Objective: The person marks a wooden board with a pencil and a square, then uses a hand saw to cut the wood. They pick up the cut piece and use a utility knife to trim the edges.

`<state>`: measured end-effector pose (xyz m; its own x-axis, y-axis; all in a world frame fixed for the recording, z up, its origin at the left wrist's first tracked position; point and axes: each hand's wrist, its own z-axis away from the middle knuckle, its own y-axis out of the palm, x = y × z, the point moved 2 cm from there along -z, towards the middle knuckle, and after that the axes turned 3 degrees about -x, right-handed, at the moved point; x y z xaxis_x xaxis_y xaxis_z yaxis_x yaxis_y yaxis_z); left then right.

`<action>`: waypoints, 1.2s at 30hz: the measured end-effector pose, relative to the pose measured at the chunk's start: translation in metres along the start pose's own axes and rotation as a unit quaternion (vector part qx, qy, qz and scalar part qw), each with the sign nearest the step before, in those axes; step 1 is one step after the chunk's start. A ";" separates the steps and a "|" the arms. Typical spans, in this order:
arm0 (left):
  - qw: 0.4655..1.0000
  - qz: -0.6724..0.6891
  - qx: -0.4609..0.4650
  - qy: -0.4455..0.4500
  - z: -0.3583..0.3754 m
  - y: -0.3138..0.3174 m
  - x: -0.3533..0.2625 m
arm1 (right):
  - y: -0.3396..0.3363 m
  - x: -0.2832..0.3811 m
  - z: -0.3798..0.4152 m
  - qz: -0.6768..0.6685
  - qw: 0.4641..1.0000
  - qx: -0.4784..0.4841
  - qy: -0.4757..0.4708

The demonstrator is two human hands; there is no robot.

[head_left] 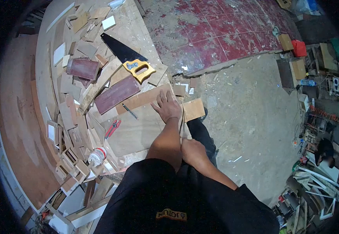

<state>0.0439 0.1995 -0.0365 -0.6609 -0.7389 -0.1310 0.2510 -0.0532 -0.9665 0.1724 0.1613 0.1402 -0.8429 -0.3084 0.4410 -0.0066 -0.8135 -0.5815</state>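
Note:
My left hand [167, 108] lies flat with its fingers spread on a brown wooden strip [146, 99] at the workbench's right edge. The strip's light wooden end [193, 109] sticks out past the edge. Below it, my right hand [194, 150] is closed in a fist. A thin, dark, blade-like tool [183, 126] seen edge-on runs up from that fist beside the strip; its handle is hidden. Left of my left hand are a marker pen [130, 111], a purple-brown block [117, 94] and a red utility knife [113, 128]. A yellow-handled handsaw [138, 70] rests farther up the bench.
Wood offcuts [87, 48] crowd the workbench's [132, 134] left side, around a white container [97, 156]. My leg [202, 134] is beside the bench edge. Red tiles [228, 35] adjoin the concrete floor [247, 121]. Scrap [321, 183] and another person [325, 152] are at far right.

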 end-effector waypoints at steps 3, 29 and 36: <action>1.000 0.002 -0.009 0.002 0.001 -0.003 -0.001 | -0.033 -0.002 0.005 -0.035 0.986 -0.066 0.150; 0.999 -0.029 -0.024 0.020 0.001 0.003 -0.004 | 0.055 -0.051 -0.047 -0.063 0.982 -0.043 0.170; 0.945 -0.029 -0.024 0.324 -0.005 0.003 -0.014 | 0.051 -0.063 -0.043 -0.071 0.981 -0.077 0.164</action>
<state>0.0501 0.2129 -0.0392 -0.9708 -0.1685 -0.1706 0.1793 -0.0379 -0.9831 0.2015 0.1601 0.0531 -0.9553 -0.0018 0.2958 -0.1962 -0.7445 -0.6381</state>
